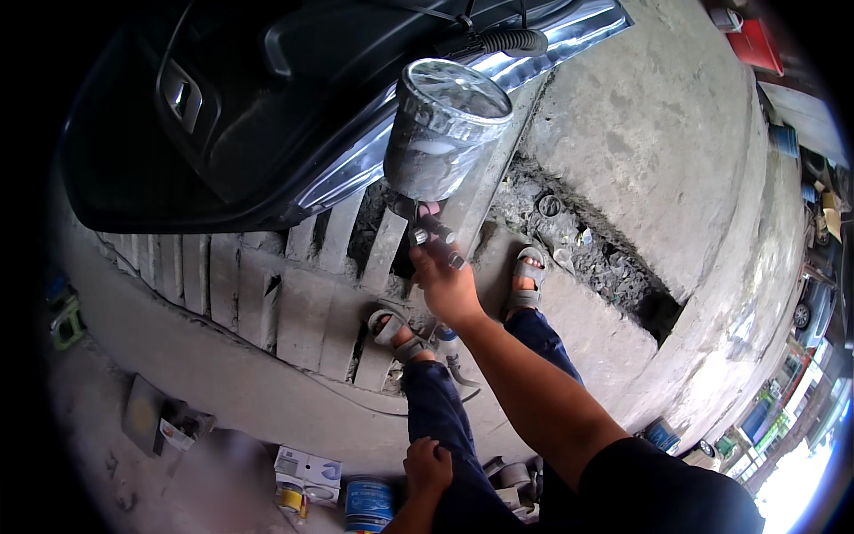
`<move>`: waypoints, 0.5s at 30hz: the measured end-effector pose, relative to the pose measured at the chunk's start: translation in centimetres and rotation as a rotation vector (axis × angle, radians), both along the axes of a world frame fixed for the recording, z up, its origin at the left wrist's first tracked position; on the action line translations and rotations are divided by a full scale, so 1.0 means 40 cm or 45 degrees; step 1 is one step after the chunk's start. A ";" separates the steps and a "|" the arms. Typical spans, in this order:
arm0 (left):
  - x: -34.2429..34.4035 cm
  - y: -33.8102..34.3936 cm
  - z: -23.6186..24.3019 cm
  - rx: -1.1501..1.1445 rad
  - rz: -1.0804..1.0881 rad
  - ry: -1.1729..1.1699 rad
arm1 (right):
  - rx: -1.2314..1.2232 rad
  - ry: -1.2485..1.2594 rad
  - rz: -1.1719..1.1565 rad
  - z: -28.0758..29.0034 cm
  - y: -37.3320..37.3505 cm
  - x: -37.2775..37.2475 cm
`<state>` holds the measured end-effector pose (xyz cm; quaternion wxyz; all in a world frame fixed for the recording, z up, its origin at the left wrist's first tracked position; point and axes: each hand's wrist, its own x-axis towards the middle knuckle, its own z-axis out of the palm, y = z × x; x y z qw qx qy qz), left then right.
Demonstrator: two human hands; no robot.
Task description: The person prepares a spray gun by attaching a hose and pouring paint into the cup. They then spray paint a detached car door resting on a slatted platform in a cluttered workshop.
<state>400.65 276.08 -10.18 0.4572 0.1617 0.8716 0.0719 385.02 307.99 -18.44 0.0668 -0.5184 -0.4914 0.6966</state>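
Observation:
My right hand [442, 283] reaches forward, its fingers closed round a spray gun [433, 233] with dark knobs and metal fittings. On top of the gun sits a large grey, paint-smeared cup [436, 142], whose round upper end faces me. Just beyond the cup is a black car door [240, 116] with a shiny metal edge, an inner handle and a ribbed rubber sleeve [514, 42]. I cannot tell whether the cup touches the door. Low by my left thigh, my left hand [429, 465] is curled closed, with nothing visible in it.
My sandalled feet stand on concrete slats [311, 311] with gaps between them. A rubble-filled trench [592, 254] runs to the right. A thin hose [294, 374] crosses the floor. Behind lie a blue can [369, 503], a white box [307, 467] and a blue bucket [661, 434].

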 end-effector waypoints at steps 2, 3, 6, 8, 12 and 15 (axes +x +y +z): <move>0.000 -0.003 -0.004 0.058 -0.001 0.033 | -0.004 -0.033 0.055 -0.004 -0.007 0.001; 0.000 -0.005 -0.005 0.086 -0.003 0.051 | -0.002 -0.008 0.030 -0.006 -0.013 -0.002; -0.003 -0.006 -0.006 0.128 0.002 0.074 | -0.018 0.046 -0.016 -0.003 -0.023 -0.012; -0.005 -0.004 -0.005 0.127 0.008 0.082 | -0.057 0.051 -0.013 0.001 -0.021 -0.013; -0.005 -0.003 -0.007 0.117 0.018 0.088 | 0.052 0.004 0.019 -0.011 -0.004 -0.004; -0.005 -0.005 -0.007 0.122 0.017 0.080 | 0.073 -0.053 -0.005 -0.005 0.009 0.006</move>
